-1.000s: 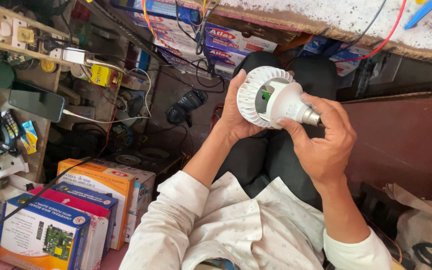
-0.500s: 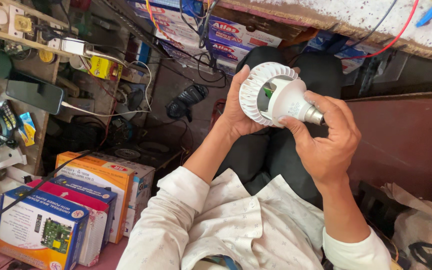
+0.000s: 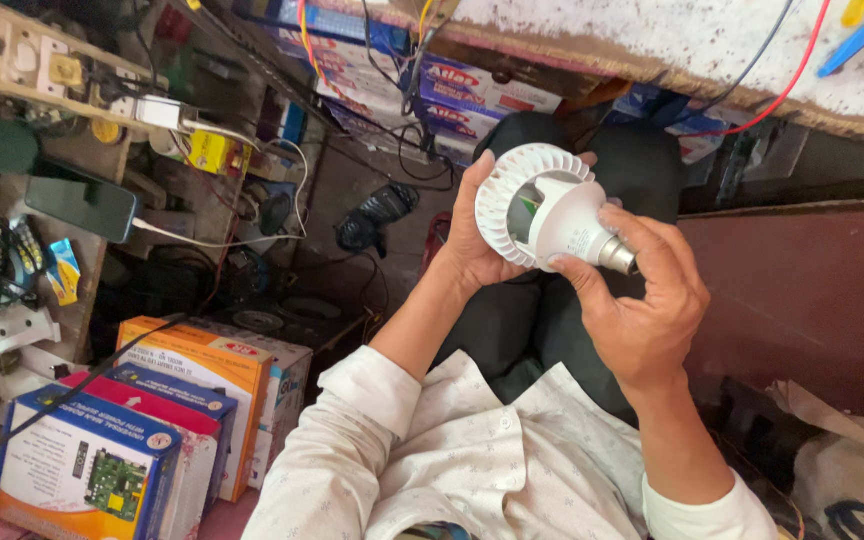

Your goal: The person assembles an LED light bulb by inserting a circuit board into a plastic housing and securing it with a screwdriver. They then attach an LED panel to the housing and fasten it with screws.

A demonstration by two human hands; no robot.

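Both hands hold one white bulb housing (image 3: 552, 215) above the person's lap, just below the edge of a worn bench (image 3: 672, 40). The housing is tilted: its wide finned rim faces up and to the left, and its metal screw cap (image 3: 617, 255) points down and to the right. The rim is open, and a small green part shows inside.

The left hand (image 3: 477, 235) cups the finned rim from behind. Its fingers are curled around the far edge, and its thumb lies along the near side. Grip is closed on the housing.

The right hand (image 3: 647, 300) pinches the narrow end. Its thumb presses the white neck from below, and its fingers wrap over the screw cap from above. Grip is closed on the housing.

Both sleeves are white with a fine pattern. Dark trousers (image 3: 542, 320) lie directly beneath the housing.

A red wire (image 3: 787, 85) and a black wire run across the bench top at upper right. Stacked boxes (image 3: 482, 95) sit under the bench, behind the housing. At lower left, well apart from the hands, stand an orange box (image 3: 197, 375) and a blue box (image 3: 87, 470) with a circuit board pictured on it. A dark phone (image 3: 82, 205) with a white cable rests on the cluttered shelf at left. A black sandal (image 3: 377, 215) lies on the floor, left of the left hand.
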